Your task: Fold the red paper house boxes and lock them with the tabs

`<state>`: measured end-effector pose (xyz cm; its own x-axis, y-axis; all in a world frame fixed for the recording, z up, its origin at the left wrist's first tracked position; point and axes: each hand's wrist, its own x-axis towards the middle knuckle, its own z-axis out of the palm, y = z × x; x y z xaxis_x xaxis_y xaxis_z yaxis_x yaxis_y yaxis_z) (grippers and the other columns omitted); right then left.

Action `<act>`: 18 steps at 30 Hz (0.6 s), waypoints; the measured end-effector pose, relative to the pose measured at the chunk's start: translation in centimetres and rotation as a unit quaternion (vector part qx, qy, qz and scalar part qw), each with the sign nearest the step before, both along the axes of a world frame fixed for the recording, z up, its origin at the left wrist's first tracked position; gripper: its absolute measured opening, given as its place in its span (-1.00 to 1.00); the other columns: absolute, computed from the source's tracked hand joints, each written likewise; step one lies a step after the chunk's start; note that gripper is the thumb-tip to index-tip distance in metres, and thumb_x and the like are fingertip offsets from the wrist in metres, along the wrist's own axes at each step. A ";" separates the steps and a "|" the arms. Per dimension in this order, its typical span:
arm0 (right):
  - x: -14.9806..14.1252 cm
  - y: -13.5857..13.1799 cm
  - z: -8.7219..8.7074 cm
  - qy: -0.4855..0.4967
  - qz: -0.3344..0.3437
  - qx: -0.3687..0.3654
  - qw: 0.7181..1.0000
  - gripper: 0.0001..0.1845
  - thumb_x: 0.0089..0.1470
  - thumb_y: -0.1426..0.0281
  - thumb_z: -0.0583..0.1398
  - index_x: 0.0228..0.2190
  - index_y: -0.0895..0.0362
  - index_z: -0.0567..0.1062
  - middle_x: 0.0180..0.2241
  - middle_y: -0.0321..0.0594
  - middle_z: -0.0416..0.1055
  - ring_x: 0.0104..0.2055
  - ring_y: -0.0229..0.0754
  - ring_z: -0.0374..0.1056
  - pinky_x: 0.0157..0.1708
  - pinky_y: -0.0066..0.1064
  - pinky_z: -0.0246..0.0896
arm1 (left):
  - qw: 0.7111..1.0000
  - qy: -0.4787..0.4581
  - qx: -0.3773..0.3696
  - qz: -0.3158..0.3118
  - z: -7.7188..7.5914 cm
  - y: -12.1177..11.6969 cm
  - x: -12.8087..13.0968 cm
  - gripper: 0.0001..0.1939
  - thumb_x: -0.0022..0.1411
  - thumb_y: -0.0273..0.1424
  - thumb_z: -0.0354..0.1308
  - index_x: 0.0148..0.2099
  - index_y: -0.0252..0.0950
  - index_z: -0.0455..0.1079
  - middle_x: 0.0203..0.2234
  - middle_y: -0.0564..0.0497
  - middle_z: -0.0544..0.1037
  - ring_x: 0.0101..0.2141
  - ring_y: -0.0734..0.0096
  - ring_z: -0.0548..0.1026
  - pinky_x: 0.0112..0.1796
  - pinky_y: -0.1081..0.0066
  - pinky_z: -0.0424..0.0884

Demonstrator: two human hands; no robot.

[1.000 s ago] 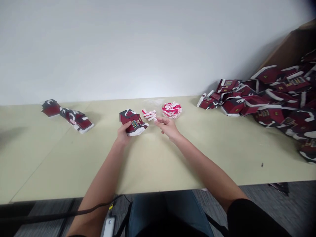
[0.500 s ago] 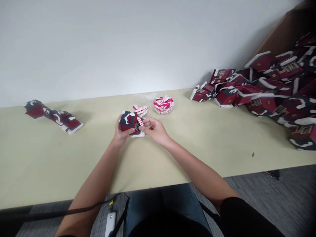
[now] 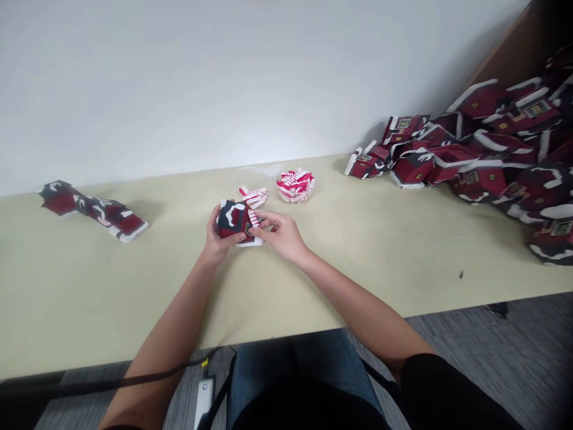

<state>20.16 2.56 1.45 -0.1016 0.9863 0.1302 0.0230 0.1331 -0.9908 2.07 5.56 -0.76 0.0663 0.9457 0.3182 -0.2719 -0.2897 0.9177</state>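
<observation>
Left fingers (image 3: 237, 237) clamped on a paper house (image 3: 233, 218), right fingertips (image 3: 264, 222) closed together on a candy-cane strip (image 3: 253, 218) at its front wall

Just beyond the fingertips, loose canes (image 3: 253, 196) on the table (image 3: 179, 286); a little farther on, a clear bowl (image 3: 295, 186) full of canes; well right of the fingers, a heap of houses (image 3: 487, 161); well left, two more houses (image 3: 96, 210).

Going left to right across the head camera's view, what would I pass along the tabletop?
Two red paper houses, left hand, held red paper house, right hand, heap of red paper houses.
</observation>
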 end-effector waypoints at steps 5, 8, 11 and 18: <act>0.1 -0.2 0.4 -0.015 0.003 0.018 1.000 -0.42 -0.11 0.17 0.35 -0.02 0.10 0.59 -0.47 -0.37 0.39 -0.47 -0.34 0.19 -0.47 -0.50 0.04 | 0.999 0.022 0.024 -0.001 -0.2 0.1 -0.2 -0.16 -0.32 -0.37 0.56 0.09 -0.14 0.41 0.11 -0.10 0.45 0.07 0.04 0.47 0.10 0.17 0.42; 0.1 -0.2 0.5 -0.023 0.009 0.027 0.999 -0.45 -0.08 0.16 0.33 -0.02 0.07 0.59 -0.49 -0.39 0.37 -0.46 -0.35 0.16 -0.47 -0.51 0.03 | 0.999 0.041 0.034 0.001 -0.1 0.1 -0.2 -0.14 -0.33 -0.37 0.56 0.11 -0.13 0.40 0.06 -0.09 0.49 0.06 0.04 0.48 0.10 0.16 0.41; 0.2 -0.3 0.6 -0.037 0.013 0.033 0.999 -0.47 -0.05 0.18 0.31 -0.03 0.09 0.60 -0.48 -0.38 0.37 -0.47 -0.36 0.13 -0.48 -0.51 0.01 | 0.999 0.042 0.028 0.010 0.0 0.0 -0.2 -0.11 -0.37 -0.37 0.58 0.10 -0.15 0.41 0.00 -0.10 0.51 0.03 0.03 0.49 0.10 0.15 0.40; 0.2 -0.3 0.4 -0.049 0.017 0.047 0.998 -0.51 -0.03 0.18 0.30 -0.06 0.12 0.62 -0.46 -0.34 0.39 -0.45 -0.33 0.17 -0.46 -0.51 0.02 | 0.994 0.064 0.083 0.002 -0.3 0.4 -0.4 -0.14 -0.29 -0.35 0.57 0.13 -0.16 0.40 0.02 -0.10 0.50 0.00 0.09 0.51 0.06 0.21 0.44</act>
<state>20.38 2.26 1.85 -0.1519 0.9660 0.2090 0.1131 0.2271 -0.9673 1.67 5.91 -1.04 0.1120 0.8809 0.4598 -0.1553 -0.4415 0.8837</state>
